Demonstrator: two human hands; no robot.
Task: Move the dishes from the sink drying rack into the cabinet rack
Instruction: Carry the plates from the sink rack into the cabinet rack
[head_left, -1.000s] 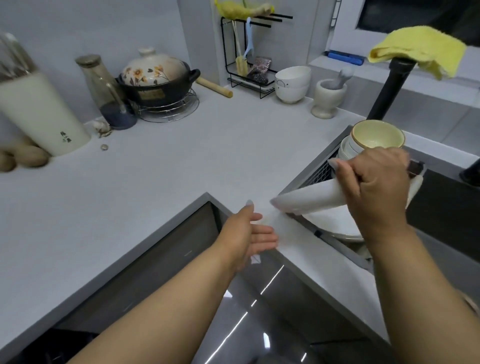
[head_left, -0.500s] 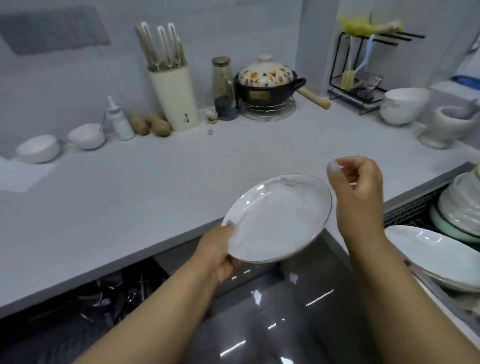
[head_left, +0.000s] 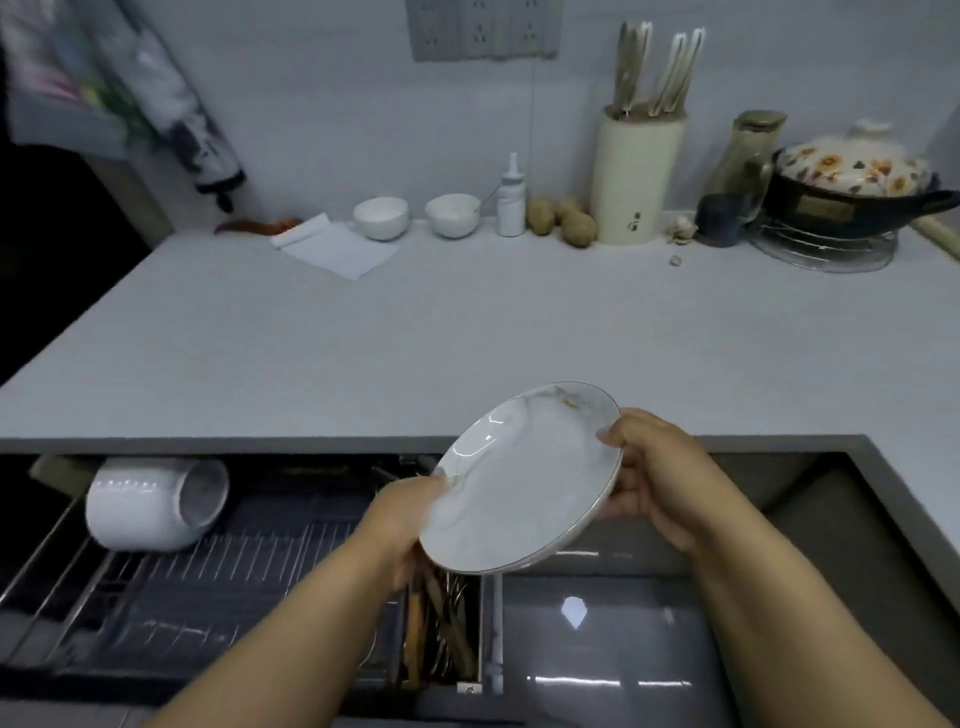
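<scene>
A white plate with a thin gold rim is tilted in the air above the pulled-out cabinet rack. My left hand grips its lower left edge. On the opposite edge, my right hand holds the plate with curled fingers. The wire rack sits below the counter edge, with a white container lying on its side at the rack's left end. The sink drying rack is out of view.
A cutlery slot with wooden utensils lies under the plate. On the grey counter stand two white bowls, a small bottle, potatoes, a knife block and a flowered pot.
The view has swung left from the sink to the open cabinet rack. The plate has travelled with it, and my right hand, which had let go, now holds the plate's right edge.
</scene>
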